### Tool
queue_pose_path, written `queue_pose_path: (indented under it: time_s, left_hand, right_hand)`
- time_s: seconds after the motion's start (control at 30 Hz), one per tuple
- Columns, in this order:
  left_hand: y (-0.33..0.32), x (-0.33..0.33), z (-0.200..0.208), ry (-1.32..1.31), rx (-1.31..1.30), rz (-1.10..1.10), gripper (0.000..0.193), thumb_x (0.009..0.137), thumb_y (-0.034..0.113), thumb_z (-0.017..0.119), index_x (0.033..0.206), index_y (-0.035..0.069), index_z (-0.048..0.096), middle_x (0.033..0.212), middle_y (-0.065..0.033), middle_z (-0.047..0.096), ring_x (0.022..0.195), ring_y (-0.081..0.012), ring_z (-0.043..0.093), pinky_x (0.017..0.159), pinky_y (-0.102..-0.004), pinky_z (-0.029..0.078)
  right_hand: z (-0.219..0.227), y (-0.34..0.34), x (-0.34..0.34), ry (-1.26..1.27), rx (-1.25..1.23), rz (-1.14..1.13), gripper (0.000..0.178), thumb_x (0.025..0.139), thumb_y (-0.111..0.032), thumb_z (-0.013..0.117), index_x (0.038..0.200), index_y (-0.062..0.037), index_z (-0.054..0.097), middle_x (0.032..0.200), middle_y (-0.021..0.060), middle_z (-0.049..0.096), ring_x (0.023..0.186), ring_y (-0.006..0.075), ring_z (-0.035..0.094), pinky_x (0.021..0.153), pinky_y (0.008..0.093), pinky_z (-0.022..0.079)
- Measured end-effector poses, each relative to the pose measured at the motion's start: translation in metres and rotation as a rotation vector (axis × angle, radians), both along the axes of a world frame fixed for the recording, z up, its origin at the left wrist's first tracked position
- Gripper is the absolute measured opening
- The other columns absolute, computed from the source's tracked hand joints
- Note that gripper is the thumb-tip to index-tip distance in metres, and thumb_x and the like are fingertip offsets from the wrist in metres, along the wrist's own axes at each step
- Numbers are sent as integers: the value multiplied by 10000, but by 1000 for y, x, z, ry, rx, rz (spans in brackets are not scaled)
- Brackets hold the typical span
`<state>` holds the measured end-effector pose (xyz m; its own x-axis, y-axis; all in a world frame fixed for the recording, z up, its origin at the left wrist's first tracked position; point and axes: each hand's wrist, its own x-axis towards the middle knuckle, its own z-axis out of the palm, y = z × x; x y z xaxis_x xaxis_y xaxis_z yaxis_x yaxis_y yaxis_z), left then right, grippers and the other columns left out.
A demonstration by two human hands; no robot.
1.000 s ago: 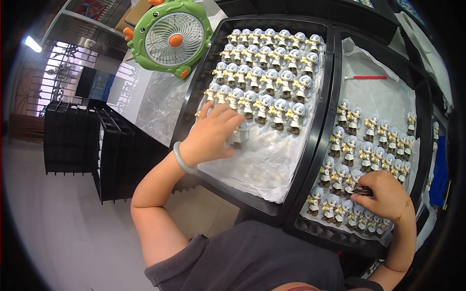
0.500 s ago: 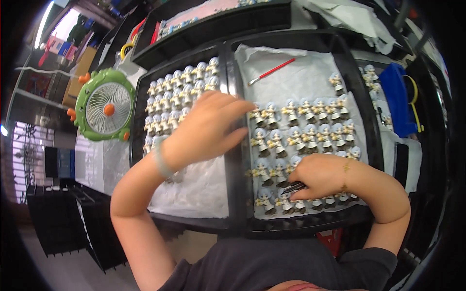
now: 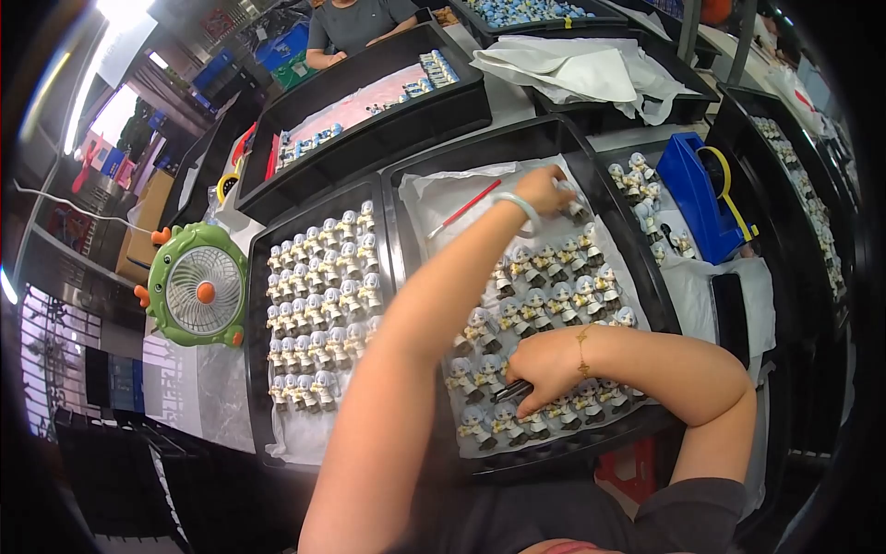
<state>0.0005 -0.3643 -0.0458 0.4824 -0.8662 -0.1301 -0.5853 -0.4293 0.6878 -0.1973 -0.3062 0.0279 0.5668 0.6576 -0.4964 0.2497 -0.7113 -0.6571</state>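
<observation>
My dark shirt (image 3: 544, 512) is nearest, with a red stool (image 3: 632, 469) showing beside it. My right hand (image 3: 552, 362) is closed around a slim dark tool (image 3: 514, 391), over the lower rows of pale-haired figurines (image 3: 563, 300) in the right tray (image 3: 635, 242), and it hides several of them. My left forearm (image 3: 406, 369) slants across both trays, blocking my view of their shared edge and the figurines under it. More rows stand in the left tray (image 3: 258, 369), bare lining below them.

Farther up the right tray, my left hand (image 3: 544, 194), a pale bangle (image 3: 522, 210) at its wrist, is right at a lone figurine (image 3: 576, 209); I can't tell whether the fingers grip it. A red brush (image 3: 469, 207) lies on the lining, left of that hand.

A green fan (image 3: 198, 284) stands to the left. On the right are a flat black object (image 3: 731, 314) and a blue tape dispenser (image 3: 697, 198), just beside more figurines. Beyond sit a deep black tray (image 3: 388, 134), crumpled white sheets (image 3: 572, 72), and another person (image 3: 360, 26).
</observation>
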Motion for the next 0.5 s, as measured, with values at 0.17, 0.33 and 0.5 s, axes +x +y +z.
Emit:
queue_pose_path:
  time_s: [0.17,0.33,0.5]
  left_hand:
    - [94,4,71,706,-431,-34,392,899,199,524,1251,59,426,900,-26,535,819,-111,567,735,-268,485]
    - [214,-28,121,982,-567,19,480,899,188,481,1339,62,335,1065,-58,536,948,-203,580,829,-309,460]
    - [288,-49,120,859,-600,-34,871,636,77,744,1362,88,262,1267,-139,422,1047,-197,507,905,-342,414]
  right_hand:
    - [5,-3,-1,-74,-2,-13,417,763,-408,623,833,3,624,742,194,624,764,352,604,715,417,471]
    - [8,-1,-8,-130,-6,-37,417,779,-425,597,857,-17,635,749,200,625,771,362,603,722,424,475]
    - [13,5,-6,-84,-87,-41,442,802,-454,561,872,-24,638,727,201,618,748,367,602,714,422,479]
